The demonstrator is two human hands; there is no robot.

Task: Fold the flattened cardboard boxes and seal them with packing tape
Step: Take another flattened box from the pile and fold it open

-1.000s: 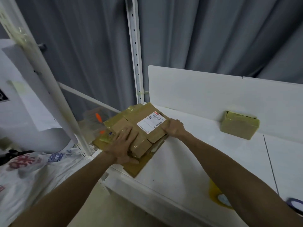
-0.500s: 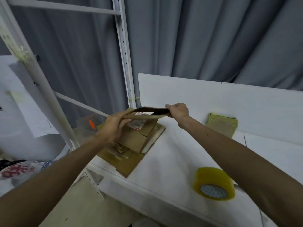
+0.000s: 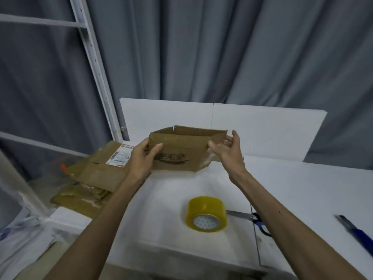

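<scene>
A brown cardboard box (image 3: 181, 150) with a dark printed logo hangs in the air above the white table (image 3: 302, 190), partly opened into a sleeve. My left hand (image 3: 142, 158) grips its left end. My right hand (image 3: 229, 148) holds its right end with thumb and fingers. A stack of flattened cardboard boxes (image 3: 94, 178), the top one with a white shipping label, lies at the table's left corner. A roll of yellowish packing tape (image 3: 205, 214) lies on the table in front of me.
Scissors (image 3: 250, 218) with blue handles lie right of the tape. A blue-handled knife (image 3: 355, 232) sits at the right edge. White foam boards (image 3: 262, 128) stand along the table's back. A white shelf upright (image 3: 96, 65) and grey curtain lie behind.
Both hands lifted one flattened box off the stack, carried it right to the table's middle and spread it partly open. The view turned right; the sealed box by the back board is out of sight.
</scene>
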